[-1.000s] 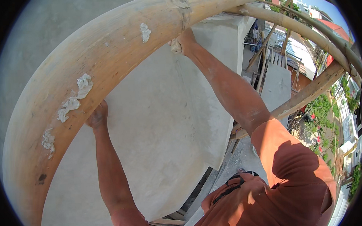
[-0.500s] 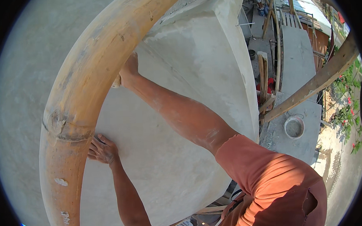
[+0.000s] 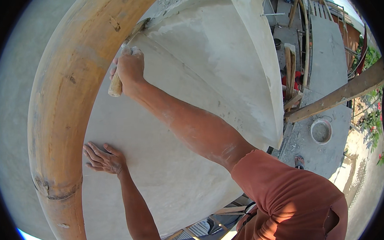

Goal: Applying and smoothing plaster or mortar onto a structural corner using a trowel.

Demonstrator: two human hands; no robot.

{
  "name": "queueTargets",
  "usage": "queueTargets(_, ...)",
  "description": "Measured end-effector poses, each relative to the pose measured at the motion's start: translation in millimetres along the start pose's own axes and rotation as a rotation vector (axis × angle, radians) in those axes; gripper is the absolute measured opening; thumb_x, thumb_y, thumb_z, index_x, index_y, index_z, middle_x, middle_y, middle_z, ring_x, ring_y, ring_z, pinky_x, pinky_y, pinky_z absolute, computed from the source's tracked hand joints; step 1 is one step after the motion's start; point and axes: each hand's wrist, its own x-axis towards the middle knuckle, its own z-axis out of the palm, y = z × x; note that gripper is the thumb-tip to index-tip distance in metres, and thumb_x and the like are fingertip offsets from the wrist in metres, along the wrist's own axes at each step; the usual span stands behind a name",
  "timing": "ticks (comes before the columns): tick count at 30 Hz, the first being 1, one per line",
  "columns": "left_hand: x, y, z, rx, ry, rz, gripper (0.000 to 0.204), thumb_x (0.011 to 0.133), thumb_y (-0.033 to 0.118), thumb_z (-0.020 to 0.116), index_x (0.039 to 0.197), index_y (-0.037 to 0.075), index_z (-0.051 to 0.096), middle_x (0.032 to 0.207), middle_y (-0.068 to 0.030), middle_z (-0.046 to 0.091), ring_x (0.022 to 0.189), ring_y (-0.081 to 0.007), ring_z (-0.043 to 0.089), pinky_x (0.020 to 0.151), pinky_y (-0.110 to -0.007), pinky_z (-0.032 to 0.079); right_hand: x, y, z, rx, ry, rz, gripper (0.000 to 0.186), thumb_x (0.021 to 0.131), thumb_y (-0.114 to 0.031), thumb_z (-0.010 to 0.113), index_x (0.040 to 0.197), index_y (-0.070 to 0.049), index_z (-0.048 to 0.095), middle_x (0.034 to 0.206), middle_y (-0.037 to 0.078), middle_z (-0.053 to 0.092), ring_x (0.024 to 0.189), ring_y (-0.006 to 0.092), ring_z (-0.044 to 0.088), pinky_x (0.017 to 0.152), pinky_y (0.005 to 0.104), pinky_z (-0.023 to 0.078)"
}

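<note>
My right hand grips the pale wooden handle of a tool, whose narrow dark edge reaches up to a corner of the grey plastered surface, beside a grooved line. Part of the tool is hidden behind my fingers and the thick curved bamboo pole. Below, my left hand lies flat with fingers spread on the plaster, just right of the pole. Dust whitens my right knuckles and forearm.
At right, a slanting timber crosses above a grey platform holding a round bucket. Loose wooden pieces and scaffold poles line the plaster's edge. A sandalled foot shows below, with plants beyond.
The view has shifted, showing more platform and bucket. My right hand and its tool have come out from behind the pole, and my left hand's spread fingers now show fully.
</note>
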Motion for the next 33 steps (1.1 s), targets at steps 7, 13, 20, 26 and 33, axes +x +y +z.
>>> queueTargets(7, 0.1, 0.5, 2.6, -0.003, -0.003, -0.003, 0.056, 0.103, 0.044, 0.033, 0.15, 0.013, 0.032, 0.156, -0.0043, 0.03, 0.144, -0.0212, 0.027, 0.118, -0.054, 0.013, -6.9, -16.5, 13.9, 0.124, 0.089, 0.04, 0.02, 0.102, -0.022, 0.036, 0.103, -0.003, 0.04, 0.088, 0.011, 0.052, 0.056, 0.0189, 0.052, 0.05, 0.0359, 0.046)
queueTargets(13, -0.8, 3.4, 3.0, -0.02, -0.003, -0.01, 0.057, 0.103, 0.044, 0.034, 0.15, 0.013, 0.031, 0.156, -0.0044, 0.03, 0.144, -0.0221, 0.027, 0.118, -0.054, 0.013, -11.7, -22.1, 15.7, 0.051, 0.141, -0.068, 0.022, 0.103, -0.023, 0.037, 0.104, -0.001, 0.041, 0.086, 0.012, 0.052, 0.059, 0.0208, 0.054, 0.052, 0.0355, 0.048)
queueTargets(20, -3.7, -1.4, 3.0, -0.022, 0.015, -0.01, 0.057, 0.103, 0.043, 0.035, 0.151, 0.013, 0.031, 0.155, -0.0044, 0.032, 0.143, -0.0222, 0.028, 0.118, -0.053, 0.014, -31.7, -15.8, -11.1, -0.274, 0.081, -0.205, 0.015, 0.099, -0.014, 0.041, 0.095, 0.001, 0.04, 0.08, 0.009, 0.045, 0.05, 0.0177, 0.05, 0.045, 0.0339, 0.042)
queueTargets(26, -5.6, 5.1, 2.0, -0.039, 0.037, -0.01, 0.056, 0.103, 0.041, 0.038, 0.15, 0.013, 0.033, 0.155, -0.004, 0.032, 0.143, -0.0224, 0.028, 0.118, -0.053, 0.014, 17.0, -6.4, -17.1, -0.246, -0.01, -0.056, 0.019, 0.099, -0.018, 0.04, 0.101, 0.001, 0.042, 0.083, 0.015, 0.054, 0.055, 0.0218, 0.057, 0.049, 0.0372, 0.049)
queueTargets(33, -3.7, 0.2, 1.2, -0.043, 0.039, -0.002, 0.055, 0.102, 0.04, 0.039, 0.15, 0.012, 0.034, 0.155, -0.0039, 0.033, 0.142, -0.0223, 0.03, 0.117, -0.053, 0.015, 4.0, -11.4, -3.4, -0.198, 0.033, -0.085, 0.02, 0.096, -0.015, 0.041, 0.103, 0.004, 0.042, 0.088, 0.016, 0.054, 0.066, 0.0233, 0.06, 0.059, 0.0375, 0.051)
